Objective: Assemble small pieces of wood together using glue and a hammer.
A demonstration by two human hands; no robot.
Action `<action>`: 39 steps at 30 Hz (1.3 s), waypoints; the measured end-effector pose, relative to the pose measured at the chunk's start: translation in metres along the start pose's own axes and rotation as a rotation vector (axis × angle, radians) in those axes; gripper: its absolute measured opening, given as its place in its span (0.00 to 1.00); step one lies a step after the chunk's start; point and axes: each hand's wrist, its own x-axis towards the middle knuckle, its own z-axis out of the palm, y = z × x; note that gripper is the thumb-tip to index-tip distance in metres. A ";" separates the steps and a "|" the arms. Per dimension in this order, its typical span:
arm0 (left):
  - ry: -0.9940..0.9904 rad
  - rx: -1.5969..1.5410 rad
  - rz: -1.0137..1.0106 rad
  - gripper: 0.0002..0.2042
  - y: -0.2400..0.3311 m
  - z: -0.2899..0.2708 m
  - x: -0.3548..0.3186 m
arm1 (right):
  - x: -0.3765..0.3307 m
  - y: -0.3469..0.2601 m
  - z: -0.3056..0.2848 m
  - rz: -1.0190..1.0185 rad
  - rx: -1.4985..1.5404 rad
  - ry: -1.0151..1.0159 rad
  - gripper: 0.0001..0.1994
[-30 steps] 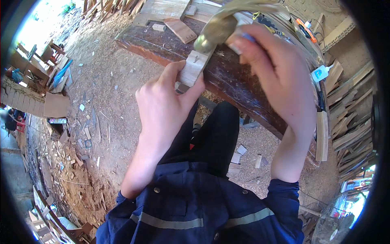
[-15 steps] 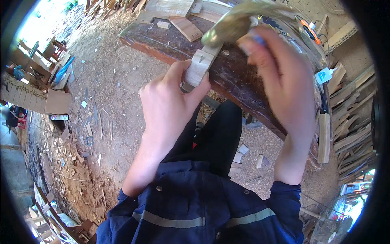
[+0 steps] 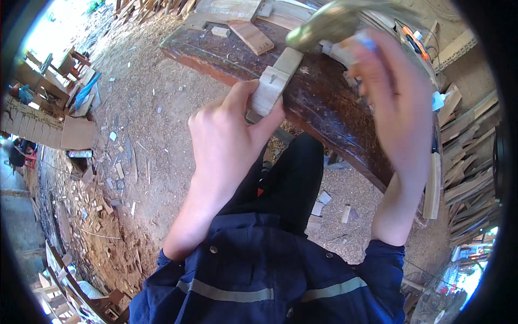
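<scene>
My left hand (image 3: 224, 140) pinches a pale wooden block (image 3: 270, 89) with a dark pencil mark, its fingers and thumb on either side of the near end. Beyond the block, a narrower wood strip (image 3: 288, 60) runs onto the dark workbench (image 3: 334, 110); whether the two are joined I cannot tell. My right hand (image 3: 396, 102) is closed round a hammer (image 3: 329, 27), smeared by motion. The hammer head hangs above the strip's far end, and most of its handle is hidden in my hand.
Wood offcuts (image 3: 252, 38) lie along the bench's far side. An orange-handled tool (image 3: 415, 42) and a white bottle (image 3: 438, 101) are at the right. Stacked wood strips (image 3: 469, 162) lean beyond the bench. Scraps and sawdust cover the ground (image 3: 145, 108).
My right hand and the hammer have shifted right and slightly up. The block and my left hand appear a little further right, along with the bench view.
</scene>
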 end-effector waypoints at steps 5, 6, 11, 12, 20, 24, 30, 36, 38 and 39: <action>-0.034 -0.029 -0.027 0.17 0.004 0.002 0.003 | -0.007 -0.008 -0.008 0.266 0.335 0.371 0.17; -0.034 -0.027 -0.026 0.17 0.003 0.001 0.003 | -0.009 -0.012 0.001 0.224 0.289 0.255 0.17; -0.031 -0.014 -0.007 0.17 0.001 0.000 0.002 | -0.001 -0.015 0.014 -0.142 -0.080 -0.100 0.14; -0.027 -0.012 -0.010 0.17 0.001 -0.001 0.002 | 0.001 -0.013 0.009 -0.161 -0.110 -0.098 0.16; -0.036 -0.012 -0.028 0.17 0.004 0.000 0.002 | -0.004 -0.037 -0.006 0.298 0.168 0.275 0.17; -0.112 -0.054 -0.143 0.18 0.010 -0.007 0.002 | -0.005 -0.033 0.009 -0.018 -0.135 -0.144 0.18; -0.036 -0.026 -0.036 0.17 0.004 -0.001 0.002 | 0.004 -0.036 -0.021 0.058 -0.047 0.145 0.16; -0.051 0.014 -0.027 0.17 0.008 -0.002 0.003 | -0.011 -0.034 0.007 0.087 -0.108 0.069 0.17; -0.044 0.006 -0.024 0.17 0.008 -0.005 0.001 | -0.010 -0.029 0.016 -0.057 -0.233 -0.110 0.17; -0.043 0.006 -0.021 0.17 0.008 -0.005 0.000 | -0.008 -0.031 0.013 -0.038 -0.208 -0.122 0.17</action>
